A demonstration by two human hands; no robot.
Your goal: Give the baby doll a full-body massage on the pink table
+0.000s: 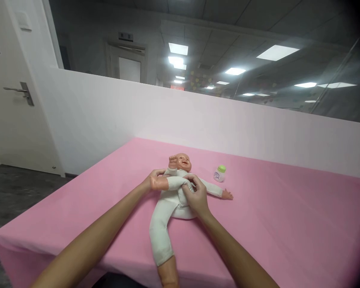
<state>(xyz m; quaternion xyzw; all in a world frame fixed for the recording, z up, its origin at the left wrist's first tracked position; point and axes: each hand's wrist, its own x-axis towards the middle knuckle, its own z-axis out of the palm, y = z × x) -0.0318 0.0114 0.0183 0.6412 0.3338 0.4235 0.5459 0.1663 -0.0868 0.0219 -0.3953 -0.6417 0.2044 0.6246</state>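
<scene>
Right hand (pixel 200 196): closed around the knee of the baby doll's bent leg (pixel 177 183), thumb on the near side, fingers over the top; a light, broad hold here seems better than a pinch, which could crease the soft cloth.
Left hand (pixel 152 175): beside and partly behind the foot (pixel 157 184) of that leg; whether it grips or merely steadies, I cannot tell.
Bent leg: folded across the belly, foot toward the left; best guided from knee and foot together, so the stuffed joint does not twist.
Baby doll (pixel 184 162): on its back on the pink tabletop (pixel 288 224), head toward the wall (pixel 243 128); the torso should probably stay flat while the leg is handled.
Straight leg (pixel 161 232): extends toward the person, best left untwisted.
Outstretched arm (pixel 213 189): lies to the right, well apart from the left hand.
Green-capped bottle (pixel 219 175): upright just beyond that arm; a wide elbow swing could tip it.
</scene>
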